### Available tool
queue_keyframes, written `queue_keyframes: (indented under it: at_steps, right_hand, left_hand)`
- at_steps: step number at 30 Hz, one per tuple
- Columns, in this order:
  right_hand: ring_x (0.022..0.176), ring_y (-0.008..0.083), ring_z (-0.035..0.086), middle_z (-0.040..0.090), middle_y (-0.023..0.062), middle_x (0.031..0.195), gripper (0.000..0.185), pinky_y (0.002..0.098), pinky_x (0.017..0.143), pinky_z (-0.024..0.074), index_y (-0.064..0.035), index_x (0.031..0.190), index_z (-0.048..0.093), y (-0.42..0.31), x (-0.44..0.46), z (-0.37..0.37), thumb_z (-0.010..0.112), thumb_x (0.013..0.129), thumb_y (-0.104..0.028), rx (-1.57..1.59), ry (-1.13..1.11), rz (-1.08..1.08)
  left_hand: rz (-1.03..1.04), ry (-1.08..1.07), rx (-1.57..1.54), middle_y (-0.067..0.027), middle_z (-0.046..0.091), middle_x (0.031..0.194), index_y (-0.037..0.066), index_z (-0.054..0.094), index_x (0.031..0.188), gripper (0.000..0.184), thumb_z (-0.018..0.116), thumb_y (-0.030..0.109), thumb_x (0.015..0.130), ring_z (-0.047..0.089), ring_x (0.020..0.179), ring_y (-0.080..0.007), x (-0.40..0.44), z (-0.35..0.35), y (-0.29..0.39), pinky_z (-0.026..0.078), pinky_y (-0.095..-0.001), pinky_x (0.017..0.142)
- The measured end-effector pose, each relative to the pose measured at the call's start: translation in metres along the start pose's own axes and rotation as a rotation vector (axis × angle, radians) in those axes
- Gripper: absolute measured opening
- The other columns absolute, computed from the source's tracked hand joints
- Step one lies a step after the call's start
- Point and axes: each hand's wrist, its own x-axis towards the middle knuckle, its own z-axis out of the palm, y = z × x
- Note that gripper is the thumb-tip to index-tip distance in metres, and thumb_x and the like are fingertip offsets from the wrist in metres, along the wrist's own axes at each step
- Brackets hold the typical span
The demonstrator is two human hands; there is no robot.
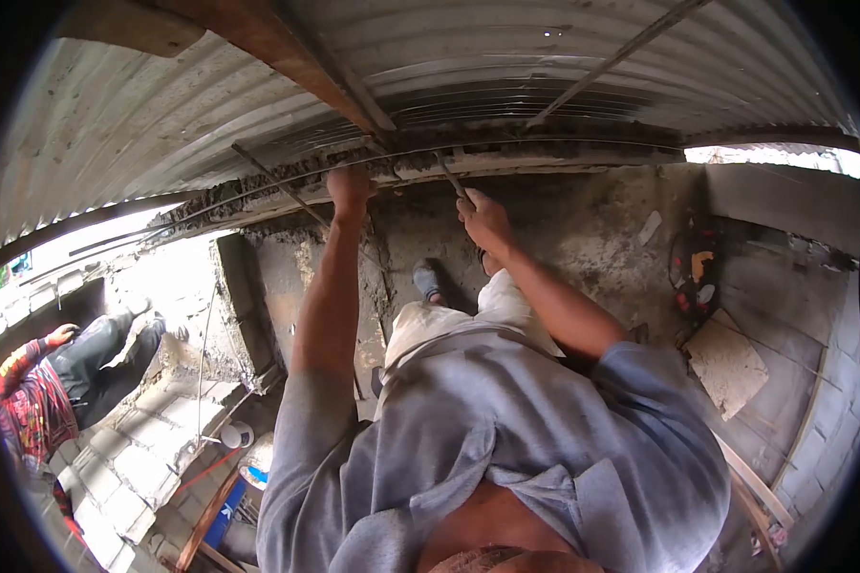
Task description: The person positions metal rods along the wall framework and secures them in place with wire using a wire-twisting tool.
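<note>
My right hand (485,222) is closed around a thin rod (449,175), which slants up and away to the rough ledge above. To the left of it, my left hand (351,186) is raised against the same ledge (411,167). Its fingers are curled, and what they grip, if anything, is hidden. A long thin bar (287,189) slants down just left of this hand. Along the ledge runs a thin, curved rebar (545,144), passing above both hands.
Corrugated metal sheets (210,105) and a rusty beam (287,53) hang low overhead. At left, a person in a red patterned top (38,392) sits by a block wall (129,487). A flat board (727,363) lies at right. A white bucket (237,435) stands lower left.
</note>
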Motion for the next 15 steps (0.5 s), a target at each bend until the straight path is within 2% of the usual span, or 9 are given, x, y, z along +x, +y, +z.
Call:
queue_keyframes:
  at_steps: [1,2,3,4,6,10,12,14,15]
  right_hand:
    - [0.055,0.0127,0.057,0.063,0.0039,0.075,0.037,0.0297,0.050,0.0485,-0.0052,0.130,0.059,-0.003,0.003,-0.003,0.054,0.096,-0.021,-0.074,0.023,-0.057]
    - [0.055,0.0127,0.057,0.063,0.0039,0.075,0.037,0.0297,0.050,0.0485,-0.0052,0.130,0.059,-0.018,0.002,-0.010,0.054,0.096,-0.021,-0.071,0.022,-0.054]
    - [0.054,0.0118,0.056,0.063,0.0038,0.075,0.039,0.0291,0.049,0.0487,-0.0066,0.133,0.057,-0.043,-0.002,-0.017,0.053,0.097,-0.021,0.080,-0.023,0.090]
    - [0.053,0.0110,0.056,0.062,0.0038,0.075,0.042,0.0285,0.048,0.0489,-0.0080,0.137,0.055,-0.060,-0.003,-0.021,0.052,0.098,-0.022,0.232,-0.067,0.234]
    - [0.053,0.0109,0.056,0.062,0.0042,0.075,0.044,0.0292,0.048,0.0491,-0.0085,0.140,0.053,-0.069,0.002,-0.021,0.052,0.098,-0.021,0.321,-0.079,0.253]
    - [0.053,0.0107,0.056,0.061,0.0045,0.077,0.048,0.0300,0.049,0.0497,-0.0109,0.146,0.048,-0.072,0.013,-0.017,0.051,0.098,-0.019,0.444,-0.116,0.288]
    - [0.053,0.0108,0.055,0.061,0.0045,0.077,0.048,0.0303,0.048,0.0498,-0.0109,0.146,0.047,-0.074,0.015,-0.015,0.051,0.099,-0.019,0.464,-0.163,0.283]
    - [0.053,0.0109,0.055,0.060,0.0045,0.077,0.048,0.0306,0.048,0.0499,-0.0108,0.146,0.047,-0.074,0.015,-0.010,0.051,0.099,-0.020,0.482,-0.213,0.277]
    - [0.052,0.0121,0.054,0.060,0.0050,0.076,0.038,0.0304,0.046,0.0475,-0.0083,0.135,0.053,-0.073,0.015,-0.007,0.050,0.099,-0.020,0.507,-0.210,0.268]
  left_hand:
    - [-0.001,-0.004,0.002,-0.0153,0.070,0.085,0.003,0.066,0.092,0.016,0.063,0.019,0.089,0.069,0.071,-0.0309,0.007,0.003,0.001,0.055,-0.0424,0.062]
    - [-0.006,0.100,0.054,-0.0173,0.069,0.083,0.003,0.067,0.092,0.016,0.064,0.018,0.085,0.068,0.071,-0.0340,0.013,0.012,0.001,0.054,-0.0437,0.062]
    - [-0.010,0.201,0.107,-0.0194,0.068,0.081,0.003,0.069,0.091,0.016,0.065,0.016,0.082,0.067,0.071,-0.0370,0.018,0.022,0.000,0.053,-0.0451,0.062]
    - [-0.008,0.195,0.109,-0.0194,0.068,0.081,0.003,0.069,0.091,0.016,0.065,0.016,0.082,0.067,0.071,-0.0370,0.026,0.036,-0.004,0.053,-0.0451,0.062]
    - [-0.094,0.236,0.004,-0.0217,0.067,0.078,0.003,0.070,0.090,0.016,0.063,0.013,0.080,0.067,0.075,-0.0394,0.035,0.058,-0.013,0.053,-0.0470,0.065]
    - [-0.022,0.265,-0.117,-0.0228,0.067,0.077,0.003,0.070,0.088,0.015,0.061,0.013,0.081,0.067,0.078,-0.0411,0.031,0.062,-0.006,0.054,-0.0474,0.067]
    - [0.081,0.276,-0.019,-0.0220,0.068,0.080,0.003,0.070,0.085,0.014,0.061,0.012,0.082,0.068,0.081,-0.0405,0.025,0.049,0.003,0.054,-0.0455,0.070]
    - [0.110,0.335,-0.097,-0.0206,0.069,0.082,0.003,0.070,0.084,0.012,0.062,0.012,0.081,0.068,0.081,-0.0393,0.020,0.042,0.008,0.054,-0.0446,0.070]
    - [0.138,0.397,-0.175,-0.0192,0.069,0.083,0.004,0.070,0.083,0.011,0.062,0.011,0.080,0.068,0.082,-0.0380,0.018,0.040,0.009,0.054,-0.0436,0.070]
